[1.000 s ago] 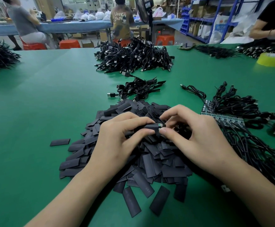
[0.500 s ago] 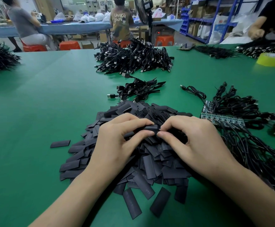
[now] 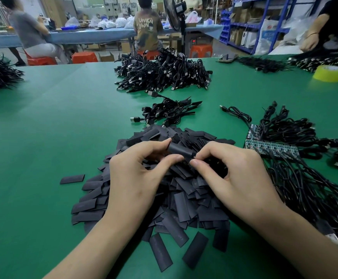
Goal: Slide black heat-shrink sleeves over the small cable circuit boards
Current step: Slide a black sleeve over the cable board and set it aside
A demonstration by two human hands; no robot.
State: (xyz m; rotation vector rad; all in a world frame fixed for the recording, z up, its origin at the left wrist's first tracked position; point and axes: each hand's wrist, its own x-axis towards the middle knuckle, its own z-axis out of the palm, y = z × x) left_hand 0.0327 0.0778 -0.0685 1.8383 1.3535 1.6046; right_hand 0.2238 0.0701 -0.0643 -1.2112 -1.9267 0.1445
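I see the left hand (image 3: pixel 136 178) pinching one sleeve (image 3: pixel 179 150) thumb-to-forefinger. It's held just above the sleeve pile (image 3: pixel 184 198), so the open end faces the right hand (image 3: pixel 238 178). Right thumb and forefinger clamp the sleeve's right end, presumably feeding a board in, but the board is hidden so I can't confirm. The board panel (image 3: pixel 268 147) and cables (image 3: pixel 304 188) lie to the right, near that hand. Only legible text: "UNKN OWN" on a background shirt (image 3: pixel 147 24).

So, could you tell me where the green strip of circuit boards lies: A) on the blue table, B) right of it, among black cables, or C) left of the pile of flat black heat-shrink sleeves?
B: the green circuit-board strip lies right of the sleeve pile, among black cables.
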